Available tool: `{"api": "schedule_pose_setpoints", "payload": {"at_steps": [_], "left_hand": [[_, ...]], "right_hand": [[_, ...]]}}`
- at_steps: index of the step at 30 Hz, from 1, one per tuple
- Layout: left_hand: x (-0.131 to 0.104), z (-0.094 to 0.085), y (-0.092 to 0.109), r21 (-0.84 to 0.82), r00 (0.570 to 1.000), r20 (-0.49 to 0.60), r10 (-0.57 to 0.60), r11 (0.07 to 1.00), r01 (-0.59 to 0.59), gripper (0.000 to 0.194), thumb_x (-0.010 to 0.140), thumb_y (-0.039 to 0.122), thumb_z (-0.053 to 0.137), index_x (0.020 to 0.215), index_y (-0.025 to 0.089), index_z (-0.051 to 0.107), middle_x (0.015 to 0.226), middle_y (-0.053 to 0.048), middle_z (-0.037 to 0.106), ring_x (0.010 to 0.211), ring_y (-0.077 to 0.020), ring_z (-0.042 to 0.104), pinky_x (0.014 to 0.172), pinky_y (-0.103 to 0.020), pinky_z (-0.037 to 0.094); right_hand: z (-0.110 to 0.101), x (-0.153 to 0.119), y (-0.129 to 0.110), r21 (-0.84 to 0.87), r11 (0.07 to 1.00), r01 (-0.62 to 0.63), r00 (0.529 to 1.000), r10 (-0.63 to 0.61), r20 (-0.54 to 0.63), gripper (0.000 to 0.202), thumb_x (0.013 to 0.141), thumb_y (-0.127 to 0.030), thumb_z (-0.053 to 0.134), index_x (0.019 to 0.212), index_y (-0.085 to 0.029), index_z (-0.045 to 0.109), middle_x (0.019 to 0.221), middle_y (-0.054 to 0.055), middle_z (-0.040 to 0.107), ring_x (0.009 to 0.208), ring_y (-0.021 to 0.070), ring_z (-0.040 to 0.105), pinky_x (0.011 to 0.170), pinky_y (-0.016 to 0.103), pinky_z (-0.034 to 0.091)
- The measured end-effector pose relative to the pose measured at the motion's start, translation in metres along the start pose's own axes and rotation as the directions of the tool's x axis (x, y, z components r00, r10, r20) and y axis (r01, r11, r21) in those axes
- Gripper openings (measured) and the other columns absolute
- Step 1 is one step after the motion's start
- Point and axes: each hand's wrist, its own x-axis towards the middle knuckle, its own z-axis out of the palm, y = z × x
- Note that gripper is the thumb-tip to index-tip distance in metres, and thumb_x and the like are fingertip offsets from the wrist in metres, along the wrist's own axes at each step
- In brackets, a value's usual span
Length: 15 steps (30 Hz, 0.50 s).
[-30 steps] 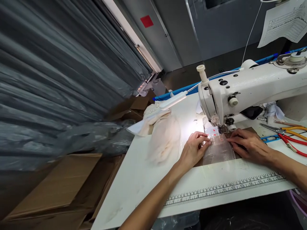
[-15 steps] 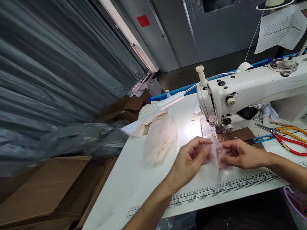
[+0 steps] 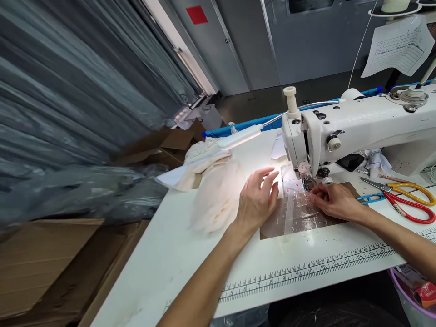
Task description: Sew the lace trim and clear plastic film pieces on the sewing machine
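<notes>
A white sewing machine [image 3: 368, 122] stands at the right of the table. Sheer, pale fabric [image 3: 289, 213] lies over a brown sheet [image 3: 269, 234] in front of the needle area. My left hand [image 3: 259, 193] is just left of the presser foot, its fingers apart and nothing held. My right hand [image 3: 332, 200] is right beside the presser foot, with thumb and fingers pinched together at the right part of the sheer fabric. Left of my left hand lies a pile of pale pink fabric [image 3: 214, 195].
Scissors with red and yellow handles [image 3: 408, 200] and blue snips [image 3: 371, 198] lie at the right. A white lamp [image 3: 240, 137] hangs over the table's back. Cardboard boxes [image 3: 44, 263] stand at the left. A ruler strip [image 3: 299, 274] runs along the front edge.
The sheer fabric, held up between both hands before, now lies flat by the needle. My left hand has let go and moved left and up; my right hand has moved up toward the presser foot.
</notes>
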Motion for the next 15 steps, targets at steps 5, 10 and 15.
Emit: {"api": "schedule_pose_setpoints", "payload": {"at_steps": [5,10,15], "left_hand": [[-0.008,-0.003,0.009,-0.4,0.951,0.233,0.203,0.911,-0.097,0.021,0.088,0.013,0.047,0.1,0.016,0.064,0.097,-0.008,0.068,0.087,-0.0184,0.065,0.073,-0.033,0.057],[-0.022,0.007,0.014,-0.364,0.895,0.387,0.224,0.928,-0.075,0.045,0.089,0.039,0.059,0.129,0.021,0.052,0.136,-0.015,0.054,0.122,-0.0324,0.054,0.101,-0.059,0.045],[-0.027,0.017,0.014,-0.326,0.91,0.354,0.214,0.94,-0.094,0.055,0.086,0.054,0.06,0.129,0.02,0.049,0.135,-0.018,0.052,0.122,-0.037,0.053,0.101,-0.07,0.038]], "right_hand": [[0.008,-0.004,-0.002,-0.063,0.998,-0.012,0.997,0.006,-0.081,0.011,0.08,-0.03,0.061,0.077,-0.02,0.065,0.066,0.002,0.066,0.058,0.0159,0.058,0.053,0.027,0.036],[0.012,-0.003,0.012,-0.104,0.994,0.046,0.976,-0.067,-0.208,0.017,0.083,-0.03,0.056,0.071,-0.02,0.062,0.059,0.001,0.062,0.051,0.0135,0.052,0.053,0.027,0.035],[0.014,-0.008,0.016,-0.113,0.988,0.11,0.971,-0.131,-0.199,0.016,0.087,-0.028,0.053,0.082,-0.019,0.065,0.07,0.003,0.065,0.058,0.014,0.055,0.057,0.028,0.039]]}}
